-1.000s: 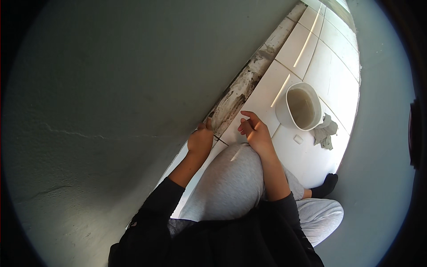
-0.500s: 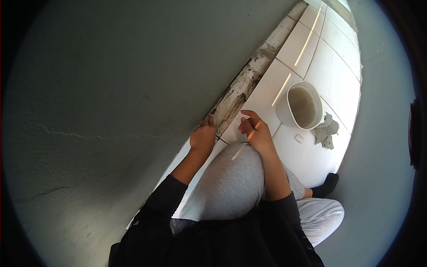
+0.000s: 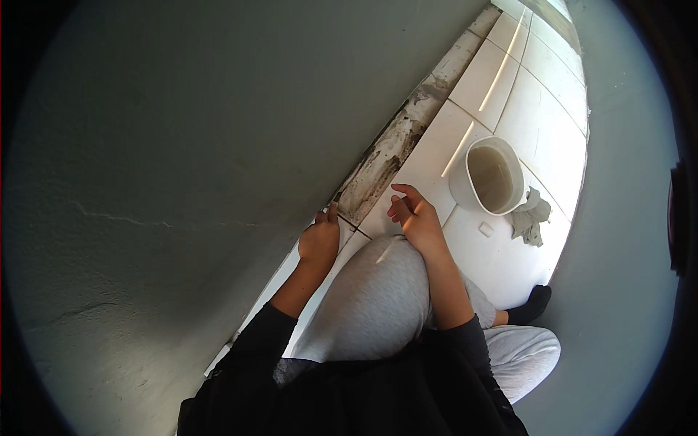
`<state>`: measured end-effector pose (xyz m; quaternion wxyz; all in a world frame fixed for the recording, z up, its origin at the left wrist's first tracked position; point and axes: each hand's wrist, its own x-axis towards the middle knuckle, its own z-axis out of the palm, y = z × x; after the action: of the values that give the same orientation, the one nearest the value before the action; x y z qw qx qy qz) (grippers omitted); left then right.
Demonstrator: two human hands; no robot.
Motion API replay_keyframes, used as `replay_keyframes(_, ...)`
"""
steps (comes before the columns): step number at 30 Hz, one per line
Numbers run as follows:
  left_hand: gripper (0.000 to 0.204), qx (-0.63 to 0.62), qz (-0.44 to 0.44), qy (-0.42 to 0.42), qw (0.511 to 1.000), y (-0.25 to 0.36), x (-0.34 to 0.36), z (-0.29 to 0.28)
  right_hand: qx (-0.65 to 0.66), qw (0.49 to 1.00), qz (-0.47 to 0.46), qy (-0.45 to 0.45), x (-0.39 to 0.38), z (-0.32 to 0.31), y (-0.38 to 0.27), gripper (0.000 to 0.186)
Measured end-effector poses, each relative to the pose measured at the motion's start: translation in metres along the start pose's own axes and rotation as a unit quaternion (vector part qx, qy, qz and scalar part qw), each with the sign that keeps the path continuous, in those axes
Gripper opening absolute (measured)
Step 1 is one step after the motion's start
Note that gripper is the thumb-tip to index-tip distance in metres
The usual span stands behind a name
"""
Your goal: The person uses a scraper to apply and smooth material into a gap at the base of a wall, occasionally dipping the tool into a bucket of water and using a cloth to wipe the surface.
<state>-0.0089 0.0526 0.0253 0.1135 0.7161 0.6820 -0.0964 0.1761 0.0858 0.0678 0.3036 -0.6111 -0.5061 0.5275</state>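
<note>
My left hand (image 3: 319, 234) is at the foot of the grey wall (image 3: 218, 131), at the near end of a rough, dark-stained strip (image 3: 385, 156) along its base; its fingers are bent, and whatever they grip is hidden. Beside it, my right hand (image 3: 415, 221) holds nothing, its fingers loosely curled and apart, the wrist resting over my knee in grey trousers (image 3: 367, 298). A white plastic bucket (image 3: 465, 189) of murky liquid stands on the white floor tiles (image 3: 538, 109) to the right, with a grey rag (image 3: 531, 221) and a small white piece (image 3: 486, 228) near it.
A second grey wall (image 3: 618, 196) bounds the tiles on the right, making a narrow passage. My foot in a black sock (image 3: 531, 304) lies near that wall. The tiles continue ahead toward the far end, with thin streaks of light across them.
My left hand has slid slightly back toward me along the wall's foot since half a second ago. My right hand keeps the same place and shape.
</note>
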Motion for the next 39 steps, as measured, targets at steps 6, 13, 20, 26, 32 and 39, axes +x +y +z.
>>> replay_keyframes(6,0.049,-0.008,0.007,0.019,1.0,0.012,0.037,-0.007,-0.002,1.0,-0.015,0.008,0.004,0.005,0.009,0.03)
replay_keyframes(13,0.046,-0.001,0.007,0.014,1.0,0.003,0.017,-0.004,0.0,1.0,-0.014,0.014,0.006,0.0,0.013,0.03)
replay_keyframes(20,0.05,-0.006,-0.008,-0.02,1.0,0.009,0.017,-0.005,-0.006,1.0,-0.013,0.004,0.004,0.0,0.007,0.029)
replay_keyframes(26,0.045,-0.04,0.026,0.036,0.998,0.019,0.032,-0.002,0.003,1.0,-0.009,0.019,0.007,0.006,0.014,0.029)
replay_keyframes(32,0.037,-0.551,0.005,-0.038,0.834,0.003,0.008,-0.019,-0.011,1.0,-0.014,0.01,0.007,0.0,0.016,0.03)
replay_keyframes(39,0.042,-0.821,0.02,-0.069,0.567,0.033,-0.008,-0.068,0.013,0.995,-0.097,-0.005,-0.007,0.008,-0.009,0.031)
